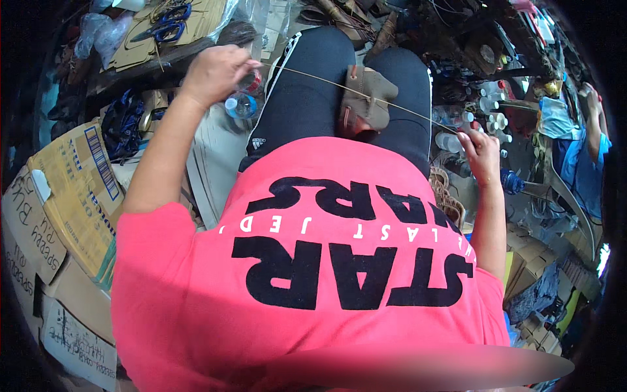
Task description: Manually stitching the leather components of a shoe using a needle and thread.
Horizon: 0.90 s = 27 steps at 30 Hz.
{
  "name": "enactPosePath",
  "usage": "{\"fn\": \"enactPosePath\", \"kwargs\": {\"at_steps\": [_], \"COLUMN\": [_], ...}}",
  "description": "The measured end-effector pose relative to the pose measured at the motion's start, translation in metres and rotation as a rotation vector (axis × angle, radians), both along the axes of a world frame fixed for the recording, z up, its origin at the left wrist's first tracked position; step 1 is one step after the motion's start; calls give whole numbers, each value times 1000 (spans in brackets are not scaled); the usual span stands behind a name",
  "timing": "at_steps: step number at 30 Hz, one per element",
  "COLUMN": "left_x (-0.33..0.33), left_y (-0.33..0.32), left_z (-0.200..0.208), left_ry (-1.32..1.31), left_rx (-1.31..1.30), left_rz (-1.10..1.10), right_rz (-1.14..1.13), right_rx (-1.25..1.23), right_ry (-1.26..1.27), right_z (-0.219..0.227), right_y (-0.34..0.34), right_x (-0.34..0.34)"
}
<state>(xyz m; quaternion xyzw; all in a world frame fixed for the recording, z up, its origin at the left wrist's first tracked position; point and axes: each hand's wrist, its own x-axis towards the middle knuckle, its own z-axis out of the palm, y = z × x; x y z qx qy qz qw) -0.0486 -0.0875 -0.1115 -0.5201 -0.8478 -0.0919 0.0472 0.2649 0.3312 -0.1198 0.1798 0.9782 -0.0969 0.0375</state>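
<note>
A thin tan thread [307,76] runs taut across my lap. One end is pinched in the fingers of my left hand [219,73], out past my left thigh. The other end is gripped by my right hand [482,153], lower and beyond my right thigh. Between them, a folded brown leather piece [373,108], which looks like a shoe part, rests between my thighs. The thread crosses it, and I cannot tell how far it is stitched in. A reddish-brown strip lies along the leather's left side.
Blue-handled scissors [171,25] lie on cardboard at the back left. Clear plastic bottles [241,106] stand beneath my left hand. Several white bottles [491,98] cluster at the right. Cardboard boxes [78,186] crowd the left side. Another person's arm [593,117] shows at the far right.
</note>
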Motion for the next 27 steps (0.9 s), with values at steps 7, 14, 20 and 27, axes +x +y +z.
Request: {"fn": "enactPosePath", "kwargs": {"at_steps": [7, 14, 20, 27], "left_x": [-9, 29, 38, 57], "left_y": [6, 127, 164, 176], "left_z": [-21, 9, 15, -9], "left_ry": [-358, -490, -588, -592], "left_rx": [149, 31, -282, 50], "left_rz": [194, -350, -433, -451], "right_rz": [-207, 266, 524, 377], "right_rx": [-516, -818, -437, -267], "right_ry": [86, -55, -274, -51], "right_z": [-34, 21, 30, 15], "right_y": [5, -31, -70, -80], "right_x": [18, -104, -157, -122]}}
